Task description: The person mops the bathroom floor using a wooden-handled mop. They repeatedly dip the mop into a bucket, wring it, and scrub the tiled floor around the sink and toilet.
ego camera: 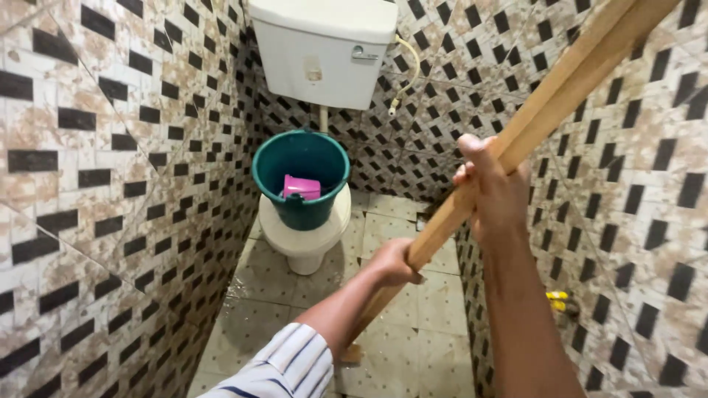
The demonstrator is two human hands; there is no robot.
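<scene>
While walls crowd, left hand [394, 262], right hand [490, 188] grip pole [546, 103]

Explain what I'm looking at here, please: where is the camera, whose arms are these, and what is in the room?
This is one view from a camera worn on a person's head, looking down at their own arms. Both bare hands grip a long wooden handle that slants down to the wet tiled floor: the left hand lower, with a striped sleeve behind it, the right hand higher. Its lower end is hidden behind the left arm. Ahead stands a white toilet with its cistern above. A green bucket sits on the bowl, with a pink container inside.
</scene>
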